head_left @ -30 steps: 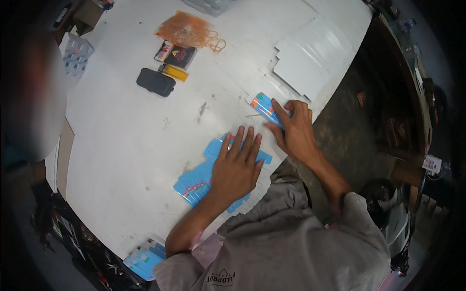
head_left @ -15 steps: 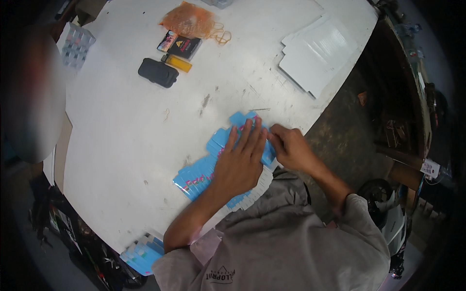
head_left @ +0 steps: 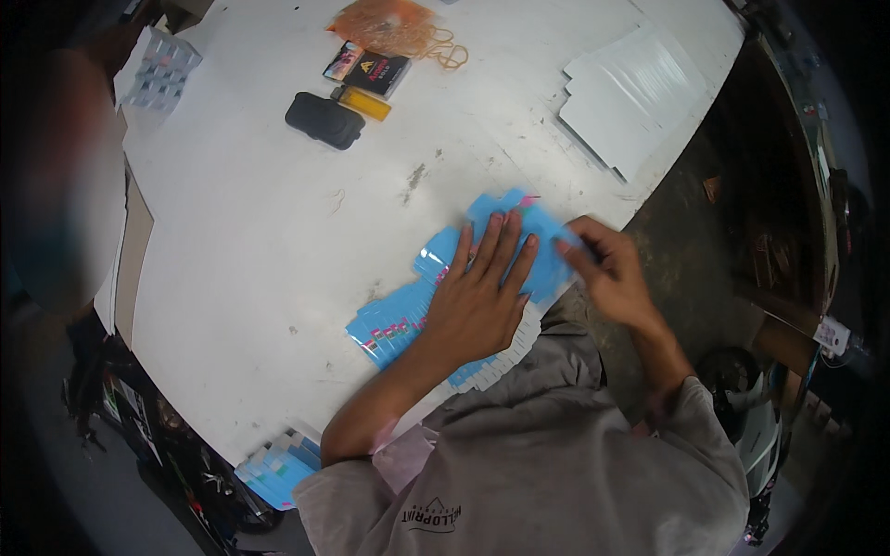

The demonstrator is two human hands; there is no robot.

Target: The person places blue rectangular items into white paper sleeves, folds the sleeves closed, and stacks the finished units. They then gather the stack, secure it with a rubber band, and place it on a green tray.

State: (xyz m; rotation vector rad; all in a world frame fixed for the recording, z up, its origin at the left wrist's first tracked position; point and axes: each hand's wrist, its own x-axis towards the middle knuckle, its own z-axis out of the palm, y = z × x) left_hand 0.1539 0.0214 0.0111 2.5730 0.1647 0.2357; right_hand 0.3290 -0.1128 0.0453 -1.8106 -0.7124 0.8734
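Note:
A fanned row of flat blue carton blanks (head_left: 394, 315) with pink print and pale flaps lies along the near edge of the table, overlapping like shingles. Across it rests my left hand (head_left: 477, 301), palm down, its fingers stretched and slightly apart. At the right end of the row, one blue carton blank (head_left: 549, 243) lies partly beneath my left fingertips. My right hand (head_left: 610, 273), a little smeared by motion, pinches the right edge of that blank between thumb and fingers. My left palm and forearm hide the middle of the row.
On the white table (head_left: 260, 232) are a dark pouch-like case (head_left: 324, 120), a yellow lighter (head_left: 364, 103), a small black-and-red box (head_left: 375, 69) and an orange plastic bag (head_left: 380, 26). White sheets (head_left: 640, 97) lie far right. More blue blanks (head_left: 278, 473) sit near left.
My right hand has moved right, and more of the end blank shows beside my left fingers. My left hand stays on the row. The whole view has shifted slightly.

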